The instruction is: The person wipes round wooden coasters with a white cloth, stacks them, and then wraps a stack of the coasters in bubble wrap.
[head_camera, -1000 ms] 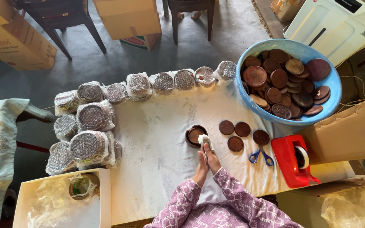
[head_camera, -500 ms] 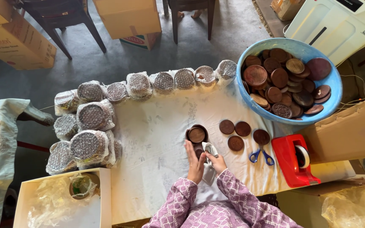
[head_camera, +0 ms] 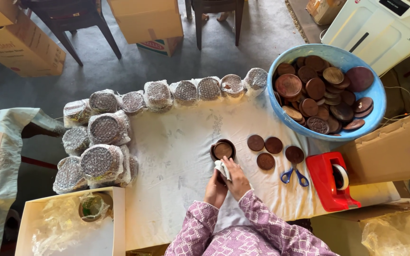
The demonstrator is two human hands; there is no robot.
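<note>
A view from above onto a counter [head_camera: 176, 161] covered with a pale cloth. At its near edge a person in purple patterned sleeves works with both hands close together. The left hand [head_camera: 214, 186] and the right hand [head_camera: 237, 176] touch each other, and both are closed around a small dark round piece and a white cloth wad [head_camera: 222, 169]. The piece is mostly hidden between the palms, so which way it faces cannot be told. The wad pokes up from the hands toward a brown round dish [head_camera: 223, 150], which lies flat just beyond the fingertips, open side up. Being round, it has no long axis.

To the right of the dish lie four flat brown discs [head_camera: 265, 150] in a loose cluster, near one another. Further right of the dish lie blue-handled scissors [head_camera: 295, 175], handles toward the person and blades pointing away. Beyond the scissors stands a red tape dispenser [head_camera: 330, 182], its long side running from the person outward. Up and right of the dish sits a large blue bowl [head_camera: 371, 114] piled with brown discs and lids. Left of the dish and along the counter's far edge lie many round bundles in bubble wrap [head_camera: 103, 130]. Down and left of the dish is an open cardboard box [head_camera: 67, 227] lined with clear plastic.
</note>
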